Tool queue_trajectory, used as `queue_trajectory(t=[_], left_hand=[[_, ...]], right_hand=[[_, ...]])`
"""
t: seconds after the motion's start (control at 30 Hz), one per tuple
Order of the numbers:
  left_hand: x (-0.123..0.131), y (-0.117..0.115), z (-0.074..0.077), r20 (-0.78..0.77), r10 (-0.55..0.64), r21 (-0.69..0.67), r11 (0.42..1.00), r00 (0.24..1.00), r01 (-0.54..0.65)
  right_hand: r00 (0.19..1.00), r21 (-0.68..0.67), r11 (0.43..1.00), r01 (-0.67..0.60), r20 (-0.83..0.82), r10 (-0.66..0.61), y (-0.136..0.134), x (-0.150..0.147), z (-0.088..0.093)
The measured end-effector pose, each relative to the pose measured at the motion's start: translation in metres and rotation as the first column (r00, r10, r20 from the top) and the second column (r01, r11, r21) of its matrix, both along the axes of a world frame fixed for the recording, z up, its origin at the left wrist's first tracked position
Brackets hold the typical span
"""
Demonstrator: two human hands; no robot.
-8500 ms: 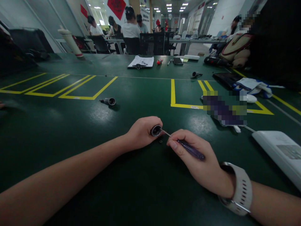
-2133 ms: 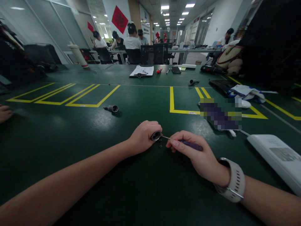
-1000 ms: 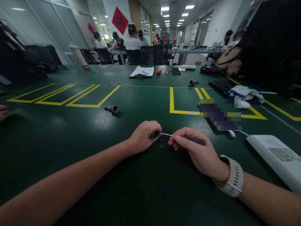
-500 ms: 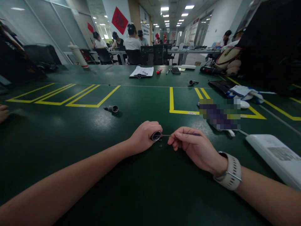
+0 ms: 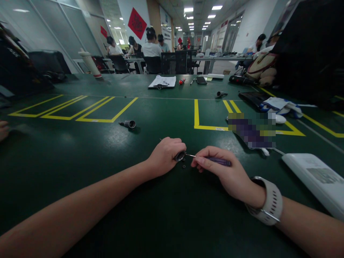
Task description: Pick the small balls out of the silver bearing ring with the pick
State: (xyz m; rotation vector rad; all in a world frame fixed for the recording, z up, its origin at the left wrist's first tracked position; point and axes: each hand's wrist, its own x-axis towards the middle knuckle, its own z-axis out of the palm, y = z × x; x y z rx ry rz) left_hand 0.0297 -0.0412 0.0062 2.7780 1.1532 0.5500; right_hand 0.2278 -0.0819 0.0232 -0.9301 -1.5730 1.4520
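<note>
My left hand (image 5: 164, 154) rests on the green table (image 5: 80, 150), fingers wrapped round a small metal cylinder (image 5: 179, 156) whose open end faces right. My right hand (image 5: 223, 172) pinches a thin purple-handled screwdriver (image 5: 215, 161); its metal tip reaches into the cylinder's open end. A tiny dark ring (image 5: 184, 166) lies on the table just below the cylinder. A pale watch (image 5: 267, 205) sits on my right wrist.
A second metal cylinder (image 5: 129, 124) lies further back to the left. Yellow tape boxes (image 5: 197, 114) mark the table. A white device (image 5: 315, 179) sits at right, a clipboard (image 5: 162, 81) and a red tool (image 5: 182, 81) far back. Another person's hand (image 5: 3, 129) shows at the left edge.
My right hand has rolled back palm-down, so the purple handle shows again along its top. The left hand and cylinder have barely moved.
</note>
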Motion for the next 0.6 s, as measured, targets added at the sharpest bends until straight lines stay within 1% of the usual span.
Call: queue_trajectory(t=[0.07, 0.13, 0.23, 0.37, 0.6], left_hand=[[-0.0002, 0.0002, 0.0000, 0.006, -0.004, -0.003, 1.000, 1.000, 0.004], [-0.0005, 0.0010, -0.0003, 0.031, -0.010, -0.006, 1.000, 0.999, 0.010], [-0.0010, 0.0023, -0.0012, 0.073, -0.024, -0.028, 0.999, 0.997, 0.026], [-0.0013, 0.0032, -0.0020, 0.087, -0.030, -0.052, 0.998, 0.996, 0.035], [-0.0015, 0.0023, -0.0010, 0.055, -0.029, -0.039, 0.999, 0.998, 0.031]], right_hand=[[0.992, -0.126, 0.992, -0.026, -0.125, 0.010, 0.0043, 0.0006, -0.0019], [0.977, -0.224, 0.974, -0.040, -0.215, -0.009, 0.0079, 0.0011, -0.0031], [0.957, -0.306, 0.950, -0.061, -0.287, -0.031, 0.0102, 0.0017, -0.0031], [0.947, -0.344, 0.935, -0.084, -0.320, -0.033, 0.0106, 0.0027, -0.0027], [0.957, -0.313, 0.948, -0.051, -0.286, -0.043, 0.0117, 0.0045, -0.0029]])
